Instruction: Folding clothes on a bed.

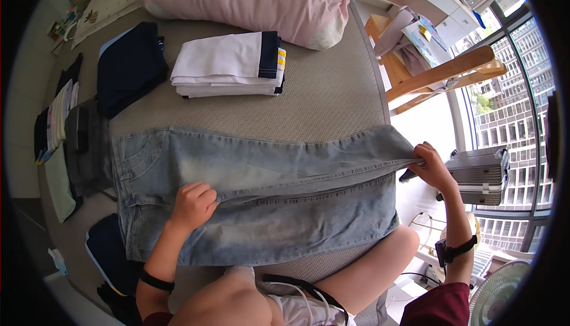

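A pair of faded blue jeans (285,165) lies spread sideways across the bed in front of me, waistband to the left and leg hems to the right. My left hand (194,205) is closed on the denim by the crotch, pinching the inner seam. At the hem end, my right hand (430,165) grips the edge of the far leg and pulls its inseam taut. The near leg lies flat, close to my knees. Between the two legs runs a narrow dark gap.
Beyond the jeans sit a stack of folded white clothes (222,65), a dark navy folded garment (132,67) and a pink quilt (249,2). More clothes (62,112) and a dark grey bag (89,142) are at left. Right of the bed stand a wooden chair (442,76), a suitcase (480,174) and a fan (502,296).
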Motion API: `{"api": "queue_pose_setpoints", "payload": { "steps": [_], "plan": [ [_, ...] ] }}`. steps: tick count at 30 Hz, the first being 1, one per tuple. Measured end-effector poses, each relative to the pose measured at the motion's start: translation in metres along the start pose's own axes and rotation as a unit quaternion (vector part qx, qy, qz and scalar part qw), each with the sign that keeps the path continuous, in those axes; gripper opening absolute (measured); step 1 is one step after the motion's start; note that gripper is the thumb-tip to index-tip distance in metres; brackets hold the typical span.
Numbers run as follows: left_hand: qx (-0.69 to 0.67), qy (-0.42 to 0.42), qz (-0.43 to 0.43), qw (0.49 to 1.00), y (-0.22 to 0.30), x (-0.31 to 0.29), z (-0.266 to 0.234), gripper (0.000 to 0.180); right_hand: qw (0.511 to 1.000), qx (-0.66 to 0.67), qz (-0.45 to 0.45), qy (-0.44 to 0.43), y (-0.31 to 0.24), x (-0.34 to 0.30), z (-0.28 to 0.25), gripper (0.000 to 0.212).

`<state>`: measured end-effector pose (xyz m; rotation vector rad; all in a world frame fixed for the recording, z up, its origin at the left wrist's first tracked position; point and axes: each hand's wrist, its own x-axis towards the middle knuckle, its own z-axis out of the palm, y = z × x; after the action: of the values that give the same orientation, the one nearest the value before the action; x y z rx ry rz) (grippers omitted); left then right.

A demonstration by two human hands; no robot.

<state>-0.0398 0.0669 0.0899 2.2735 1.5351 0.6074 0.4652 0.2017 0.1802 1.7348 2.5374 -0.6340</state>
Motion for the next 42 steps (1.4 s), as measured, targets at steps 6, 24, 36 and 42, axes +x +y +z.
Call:
{"api": "queue_pose_setpoints", "payload": {
  "steps": [6,24,36,42],
  "plan": [
    [0.022,-0.004,0.037,0.999,-0.015,-0.002,-0.002,0.017,0.984,-0.158,-0.077,-0.031,0.032,-0.006,0.0,0.02],
    [0.084,-0.006,-0.018,0.996,0.043,0.029,0.034,0.029,0.985,-0.095,-0.138,0.041,0.019,-0.049,0.081,0.009],
    [-0.037,0.031,0.057,0.997,0.042,0.045,0.036,0.012,0.99,-0.045,-0.121,0.065,0.019,-0.041,0.037,0.014],
    [-0.076,0.017,0.046,0.996,0.051,0.047,0.021,0.017,0.976,-0.097,-0.19,0.032,0.016,-0.05,0.05,0.012]
  ]
}}
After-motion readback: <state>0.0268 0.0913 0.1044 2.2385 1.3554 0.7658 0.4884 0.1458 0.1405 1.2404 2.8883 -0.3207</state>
